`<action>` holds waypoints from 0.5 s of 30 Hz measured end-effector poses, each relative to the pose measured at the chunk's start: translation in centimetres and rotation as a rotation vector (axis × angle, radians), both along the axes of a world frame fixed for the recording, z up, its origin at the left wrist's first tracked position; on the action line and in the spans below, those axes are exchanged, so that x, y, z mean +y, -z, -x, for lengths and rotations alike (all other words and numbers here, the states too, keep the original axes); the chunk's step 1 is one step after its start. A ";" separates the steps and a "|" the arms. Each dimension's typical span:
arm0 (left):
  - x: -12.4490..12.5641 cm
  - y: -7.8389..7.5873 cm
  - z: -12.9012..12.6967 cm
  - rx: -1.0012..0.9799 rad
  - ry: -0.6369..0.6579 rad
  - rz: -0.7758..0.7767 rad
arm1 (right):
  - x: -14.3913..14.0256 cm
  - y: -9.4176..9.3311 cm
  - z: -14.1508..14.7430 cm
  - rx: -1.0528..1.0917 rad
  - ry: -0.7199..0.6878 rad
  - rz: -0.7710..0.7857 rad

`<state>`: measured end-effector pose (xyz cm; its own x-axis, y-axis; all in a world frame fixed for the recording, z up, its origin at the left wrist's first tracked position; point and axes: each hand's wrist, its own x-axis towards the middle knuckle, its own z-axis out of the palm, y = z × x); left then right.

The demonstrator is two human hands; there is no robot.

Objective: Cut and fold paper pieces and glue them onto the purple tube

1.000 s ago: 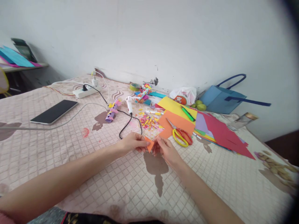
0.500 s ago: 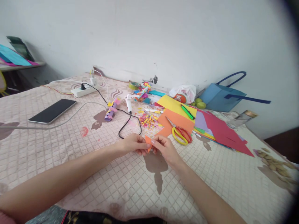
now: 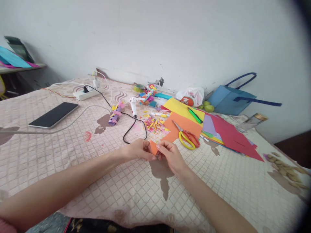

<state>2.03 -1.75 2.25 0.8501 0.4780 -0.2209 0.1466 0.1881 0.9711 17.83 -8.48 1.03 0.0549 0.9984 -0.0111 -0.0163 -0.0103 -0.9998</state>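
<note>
A small orange paper piece [image 3: 153, 147] is pinched between both my hands just above the pink patterned cloth [image 3: 73, 152]. My left hand [image 3: 138, 150] grips its left side with thumb and fingers. My right hand [image 3: 171, 155] holds its right edge, thumb on top. Most of the piece is covered by my fingers. Right behind my hands lie an orange paper sheet [image 3: 187, 124] and yellow-and-red scissors [image 3: 187, 138] resting on it.
Coloured paper sheets [image 3: 225, 131], a green marker [image 3: 195, 115], paper scraps [image 3: 154, 124], a glue gun [image 3: 133, 106] with black cord, a purple paper roll [image 3: 114, 117], a phone [image 3: 53, 115], a power strip [image 3: 85, 94], a blue bag [image 3: 230, 100] and a glass jar [image 3: 252, 123] lie around.
My hands have drawn closer together on the orange piece, which has turned from pointing down to standing more upright between my fingers. The view has shifted slightly.
</note>
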 end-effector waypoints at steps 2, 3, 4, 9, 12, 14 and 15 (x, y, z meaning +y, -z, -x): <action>0.0 0.2 0.0 -0.052 0.020 0.001 | 0.0 -0.1 0.0 0.021 0.005 0.007; 0.0 0.3 0.0 -0.071 0.029 0.007 | 0.0 -0.1 0.0 0.031 0.009 0.007; 0.0 0.3 0.0 -0.081 0.040 0.018 | 0.0 -0.1 0.0 0.037 0.014 0.005; -0.2 0.4 0.1 -0.030 0.092 0.063 | 0.0 -0.2 -0.3 0.059 0.018 0.015; -0.1 0.4 0.1 0.009 0.094 0.081 | 0.0 -0.1 -0.3 0.069 0.023 0.018; -0.1 0.5 0.2 0.018 0.074 0.084 | 0.1 -0.1 -0.3 0.058 0.030 0.015; -0.1 0.5 0.2 0.021 0.065 0.076 | 0.1 -0.1 -0.2 0.052 0.029 0.013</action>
<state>1.86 -1.81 1.72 0.8734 0.4036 -0.2725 0.1810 0.2503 0.9511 18.08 -8.41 1.09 0.0828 0.9962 -0.0279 -0.0689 -0.0222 -0.9974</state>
